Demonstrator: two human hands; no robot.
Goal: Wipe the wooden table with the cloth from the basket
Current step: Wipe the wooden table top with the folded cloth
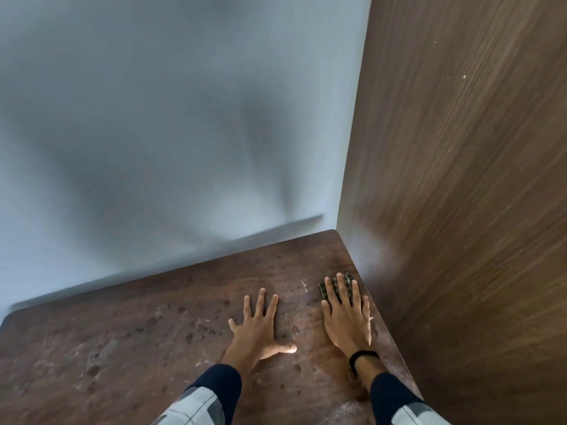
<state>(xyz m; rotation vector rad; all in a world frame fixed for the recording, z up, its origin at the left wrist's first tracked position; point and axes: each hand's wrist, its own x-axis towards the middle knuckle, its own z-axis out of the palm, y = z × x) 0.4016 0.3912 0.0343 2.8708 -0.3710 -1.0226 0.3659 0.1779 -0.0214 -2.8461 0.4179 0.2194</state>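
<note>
The wooden table (pixel 153 342) fills the lower part of the head view, dark brown, stained and dusty. My right hand (pixel 346 317) lies flat near the table's right edge, fingers spread, pressing a dark checked cloth (pixel 337 285) onto the wood; only the cloth's far end shows past my fingertips. My left hand (pixel 260 326) rests palm down on the bare wood to the left, fingers apart, holding nothing. The basket is not in view.
A pale grey wall (pixel 153 118) runs along the table's far edge. A tall brown wooden panel (pixel 460 179) stands close against the table's right side, forming a corner at the far right.
</note>
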